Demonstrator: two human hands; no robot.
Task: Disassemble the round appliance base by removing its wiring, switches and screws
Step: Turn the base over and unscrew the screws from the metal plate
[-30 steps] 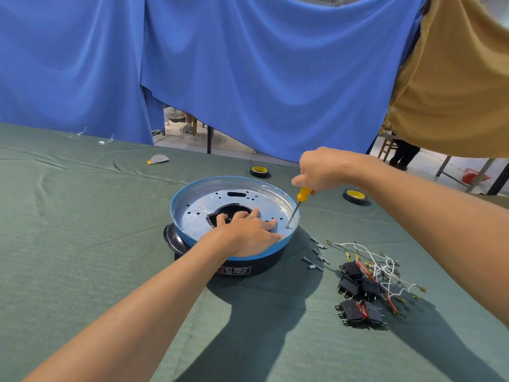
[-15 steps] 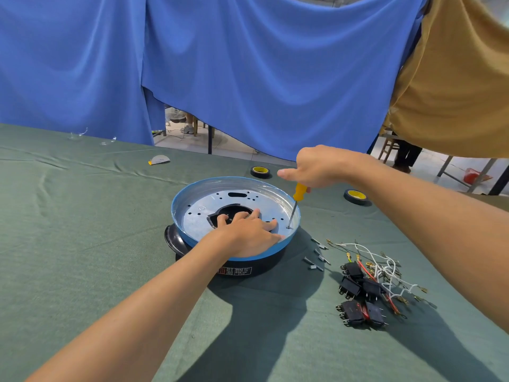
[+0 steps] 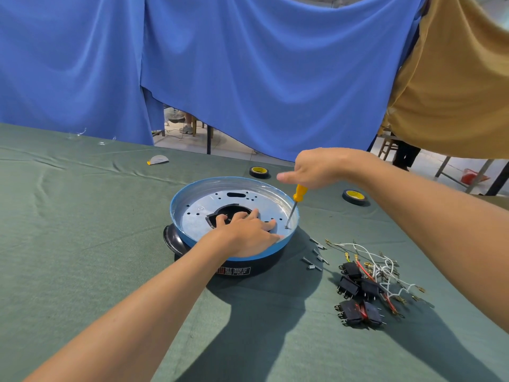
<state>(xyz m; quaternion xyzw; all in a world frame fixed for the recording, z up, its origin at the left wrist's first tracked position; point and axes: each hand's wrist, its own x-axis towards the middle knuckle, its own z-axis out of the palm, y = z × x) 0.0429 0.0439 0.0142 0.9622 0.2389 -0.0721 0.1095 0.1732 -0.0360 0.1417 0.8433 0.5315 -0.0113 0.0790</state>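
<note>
Green-clothed desk (image 3: 82, 244), stretching back to hanging drapes. Nearest, at right: five black rocker switches (image 3: 349, 287) in a heap, touching a tangle of white and red wires (image 3: 381, 271); number of wires impossible to tell. Just beyond, about five small silver screws (image 3: 314, 267) loose on the cloth, too small to count surely. At centre, one round appliance base (image 3: 176, 208): black body, blue rim, silver plate inside. On the near part of that plate, left grip (image 3: 248, 232), released, palm down, fingers straight and reaching the dark central cutout. Above the base's right edge, right grip (image 3: 316, 166), clenched round one yellow-handled screwdriver (image 3: 299, 192), thumb stuck out leftward; handle top hidden in the palm, tip down on the plate beside the rim. Farther back, two black tape rolls with yellow cores (image 3: 259, 171), well apart, and one grey half-round scrap (image 3: 158, 160). Behind, blue drapes (image 3: 248, 64) and one ochre cloth (image 3: 454, 78).
</note>
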